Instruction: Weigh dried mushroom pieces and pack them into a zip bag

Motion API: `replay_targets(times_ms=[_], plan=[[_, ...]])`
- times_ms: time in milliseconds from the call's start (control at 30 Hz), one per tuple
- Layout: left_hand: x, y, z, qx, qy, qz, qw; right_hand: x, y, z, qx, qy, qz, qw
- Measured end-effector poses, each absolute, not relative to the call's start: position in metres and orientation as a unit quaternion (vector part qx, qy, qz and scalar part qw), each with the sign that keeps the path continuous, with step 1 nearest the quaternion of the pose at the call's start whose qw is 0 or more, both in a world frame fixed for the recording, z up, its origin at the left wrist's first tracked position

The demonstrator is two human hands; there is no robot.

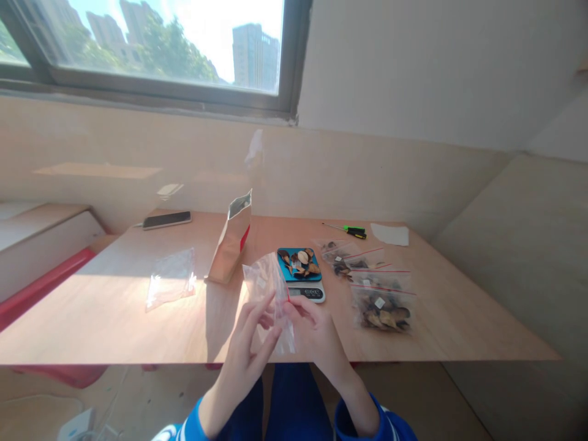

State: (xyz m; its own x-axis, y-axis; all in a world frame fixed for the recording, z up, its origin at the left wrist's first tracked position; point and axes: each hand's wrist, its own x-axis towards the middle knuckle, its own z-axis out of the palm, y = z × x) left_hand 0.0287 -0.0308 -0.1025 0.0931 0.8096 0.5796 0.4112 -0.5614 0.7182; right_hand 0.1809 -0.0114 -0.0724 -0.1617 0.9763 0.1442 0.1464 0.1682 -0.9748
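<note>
Hands (278,331) around thin clear plastic bag (266,278) (crinkly)

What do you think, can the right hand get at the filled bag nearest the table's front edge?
Probably yes: the filled bag lies right of the right hand, with bare table between. It would likely have to release the clear bag first.

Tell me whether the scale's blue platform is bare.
No, several dried pieces lie on the blue platform of the scale.
</note>
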Motion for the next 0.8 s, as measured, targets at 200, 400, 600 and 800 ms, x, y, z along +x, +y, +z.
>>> replay_targets(times_ms=[200,400,600,800], plan=[[0.025,-0.021,-0.106,0.677,0.461,0.562,0.115,0.181,-0.007,-0.071,-0.446,-0.666,0.443,0.403],[0.004,-0.002,-0.097,0.487,0.584,0.645,0.081,0.211,0.026,-0.068,-0.477,-0.647,0.447,0.391],[0.001,0.01,-0.086,0.505,0.564,0.646,0.095,0.246,0.087,-0.092,-0.543,-0.723,0.159,0.397],[0.029,0.009,-0.098,0.533,0.529,0.639,0.166,0.231,0.109,-0.13,-0.595,-0.737,0.056,0.315]])
